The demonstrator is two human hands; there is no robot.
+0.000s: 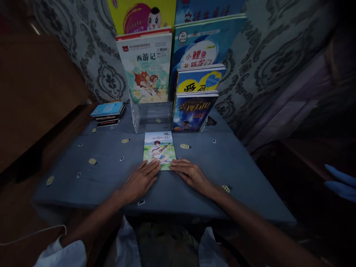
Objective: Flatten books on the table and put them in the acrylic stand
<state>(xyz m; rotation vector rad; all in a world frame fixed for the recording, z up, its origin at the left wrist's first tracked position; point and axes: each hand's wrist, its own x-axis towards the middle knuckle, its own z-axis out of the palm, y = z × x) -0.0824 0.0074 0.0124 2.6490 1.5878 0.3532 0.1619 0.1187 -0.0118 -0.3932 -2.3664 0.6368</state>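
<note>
A thin book lies flat on the cloth-covered table, its cover showing a child playing a stringed instrument on grass. My left hand rests on its lower left corner with the fingers stretched out. At the lower right corner, the fingers of my right hand are extended and touch the book's edge. Both hands lie low on the table, and neither one is gripping the book. Just beyond the book stands a clear plastic book rack, its left front slot holding no book.
Behind, a white-covered book and a dark blue book stand upright among several others. A small stack of books sits at the back left. The table wears a grey-blue patterned cloth. Patterned curtain hangs behind.
</note>
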